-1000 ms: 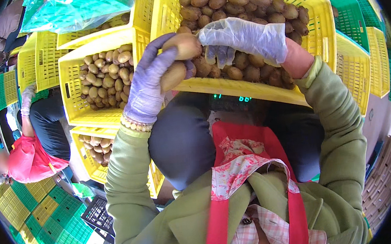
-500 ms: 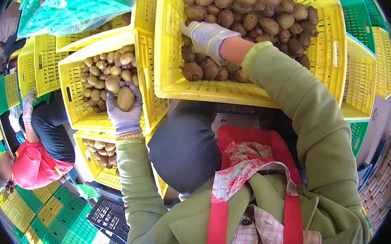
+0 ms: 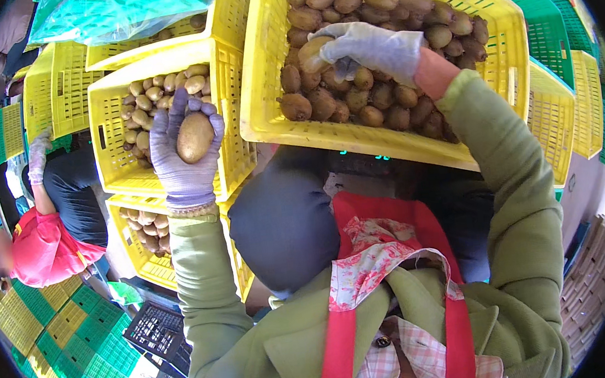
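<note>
In the large yellow crate [image 3: 385,142] lies a heap of brown kiwifruit [image 3: 381,96]. My right hand [image 3: 373,46], in a pale glove, is over the heap's left part. Its thumb and fingers close on a lighter kiwifruit [image 3: 314,55]. My left hand [image 3: 184,170], also gloved, is turned palm up above a smaller yellow crate [image 3: 116,158]. A large kiwifruit [image 3: 195,137] rests in that palm, with the fingers curled around its sides. More kiwifruit [image 3: 138,106] fill the smaller crate behind the hand.
Below the smaller crate stands another yellow crate [image 3: 143,257] with kiwifruit. A green crate wrapped in clear plastic [image 3: 115,18] sits at the upper left. A co-worker in red [image 3: 52,247] sits at the left. Green and yellow crates [image 3: 78,338] are stacked behind, and black crates [image 3: 157,331] stand nearby.
My right hand has moved right and now grips a lighter kiwifruit above the heap. My left hand still has its kiwifruit, now further back in the palm with the fingers more raised.
</note>
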A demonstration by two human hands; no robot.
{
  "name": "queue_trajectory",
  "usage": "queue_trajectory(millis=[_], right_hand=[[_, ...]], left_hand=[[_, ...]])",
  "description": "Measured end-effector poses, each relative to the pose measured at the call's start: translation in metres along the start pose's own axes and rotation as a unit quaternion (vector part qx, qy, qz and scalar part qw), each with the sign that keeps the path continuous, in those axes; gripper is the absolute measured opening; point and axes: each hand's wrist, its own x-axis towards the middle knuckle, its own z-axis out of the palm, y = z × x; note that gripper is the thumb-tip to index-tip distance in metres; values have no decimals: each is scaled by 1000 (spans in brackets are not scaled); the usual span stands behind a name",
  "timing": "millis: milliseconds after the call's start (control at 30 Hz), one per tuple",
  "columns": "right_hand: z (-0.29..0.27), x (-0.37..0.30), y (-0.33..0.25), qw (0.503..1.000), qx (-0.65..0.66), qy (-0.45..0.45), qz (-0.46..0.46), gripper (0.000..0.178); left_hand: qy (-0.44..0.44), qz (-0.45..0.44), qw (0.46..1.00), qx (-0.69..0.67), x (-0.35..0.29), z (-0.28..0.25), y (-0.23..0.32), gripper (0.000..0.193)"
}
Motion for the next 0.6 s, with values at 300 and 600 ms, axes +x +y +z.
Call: queue_trajectory(millis=[300, 600], right_hand=[[-11, -76, -15, 994, -3, -21, -104, 49], [-3, -100, -13, 990, 1, -13, -142, 42]], left_hand=[[-27, -75, 988, 135, 1, 48, -28, 50], [-48, -115, 955, 268, 1, 67, -54, 56]])
